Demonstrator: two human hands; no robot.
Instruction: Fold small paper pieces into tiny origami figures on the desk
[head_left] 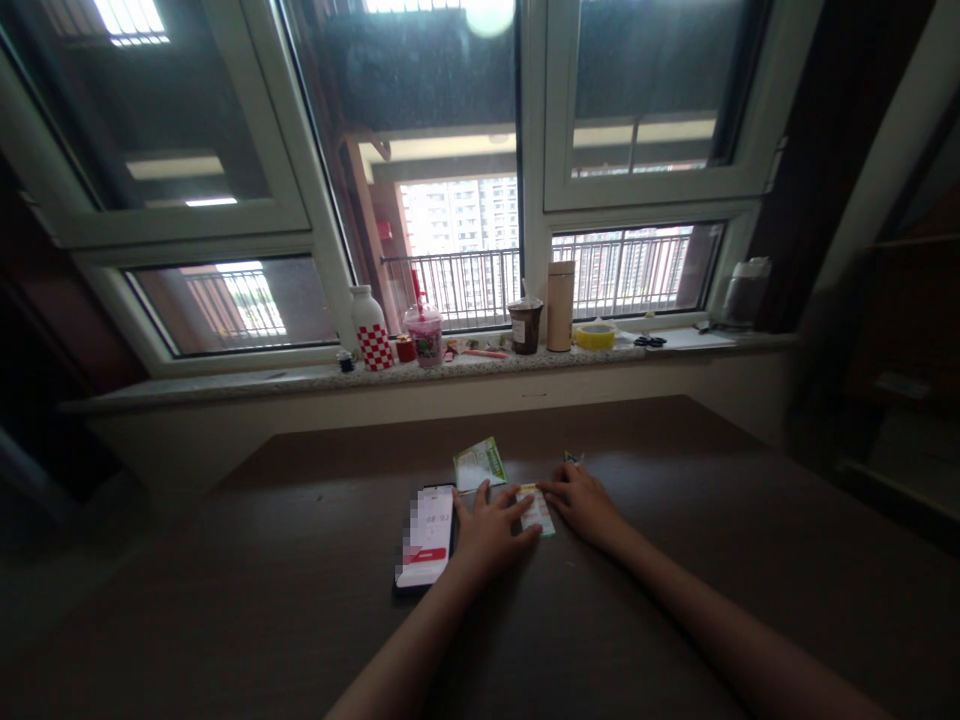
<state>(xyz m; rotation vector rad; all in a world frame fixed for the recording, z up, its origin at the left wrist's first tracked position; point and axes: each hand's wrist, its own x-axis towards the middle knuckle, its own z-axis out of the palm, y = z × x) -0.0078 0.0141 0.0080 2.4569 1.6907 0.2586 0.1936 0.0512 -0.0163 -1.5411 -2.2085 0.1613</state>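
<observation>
A small white printed sheet (537, 515) with green and yellow edges lies on the brown table (315, 640). My left hand (491, 530) rests over its left side, fingers spread, the fingertips touching it. At its upper right corner, my right hand (585, 503) has its fingers drawn together on the edge. Just beyond the right hand is a small dark and yellow scrap (574, 457), partly hidden by that hand. A green and white packet (480, 465) lies behind my left hand. To the left, a phone (427, 540) lies face up with its screen lit.
Along the granite windowsill (300, 380) stand a red-checked white bottle (373, 330), a pink cup (424, 335), a dark lidded cup (526, 325) and a tan flask (560, 307). Yellow tape (595, 336) and black scissors (649, 341) lie to their right.
</observation>
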